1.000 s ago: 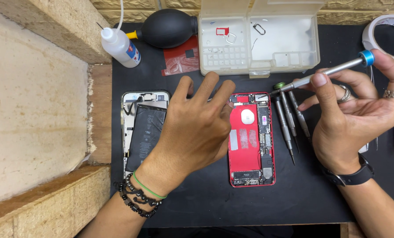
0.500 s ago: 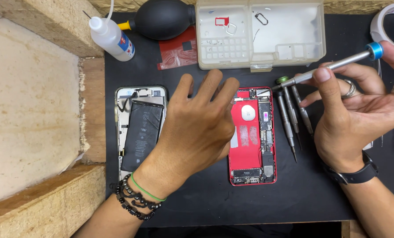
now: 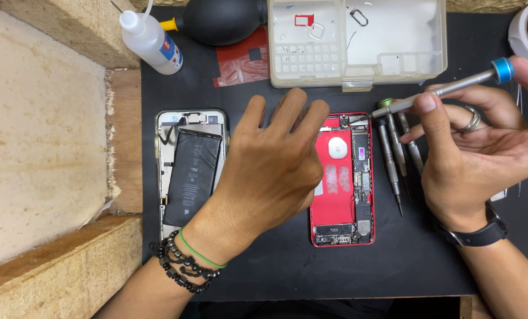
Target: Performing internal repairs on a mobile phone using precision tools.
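An opened red phone body [image 3: 343, 183] lies on the black mat [image 3: 275, 272] with its inner parts showing. My left hand [image 3: 270, 171] rests flat beside it, fingers spread, covering its left edge. My right hand [image 3: 476, 153] holds a slim silver screwdriver [image 3: 441, 91] with a blue cap, its tip down at the top of the red phone. Left of my left hand lies a second opened phone [image 3: 190, 171] with a black battery inside.
Several spare screwdrivers [image 3: 397, 159] lie right of the red phone. A clear plastic parts tray [image 3: 394, 65] stands at the back, with a black air blower [image 3: 222, 20], a white squeeze bottle [image 3: 151, 41] and a red foil piece [image 3: 240, 62]. Rough wooden blocks [image 3: 57, 260] border the left.
The view has shifted slightly downward. The screwdriver tip has stayed at the top of the red phone, and my left hand has kept its place.
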